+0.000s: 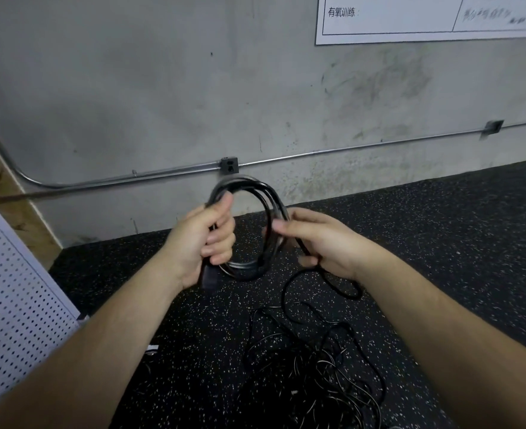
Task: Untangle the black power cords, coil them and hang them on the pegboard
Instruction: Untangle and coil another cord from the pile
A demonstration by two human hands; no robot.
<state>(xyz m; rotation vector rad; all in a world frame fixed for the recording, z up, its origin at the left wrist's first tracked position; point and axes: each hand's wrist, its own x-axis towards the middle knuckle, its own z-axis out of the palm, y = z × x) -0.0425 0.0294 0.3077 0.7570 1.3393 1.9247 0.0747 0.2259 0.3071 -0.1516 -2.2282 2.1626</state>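
Note:
A black power cord wound into a coil (pixel 264 199) stands upright in the air between my hands. My left hand (pixel 207 243) grips the coil's left side, thumb up along the loops, with the cord's black plug (pixel 209 278) hanging below the palm. My right hand (pixel 320 239) pinches the free length of the same cord at the coil's right side. That free length (pixel 286 292) drops in a loop to the floor. It runs into a tangled heap of black cords (pixel 314 379) below my arms. The white pegboard (pixel 11 298) leans at the left edge.
The floor is black speckled rubber (pixel 441 230). A grey concrete wall (pixel 162 88) stands ahead with a metal conduit (pixel 317 153) and small junction boxes along it. A white printed sheet (pixel 410 20) hangs at the top right. Wood panelling (pixel 5 187) shows behind the pegboard.

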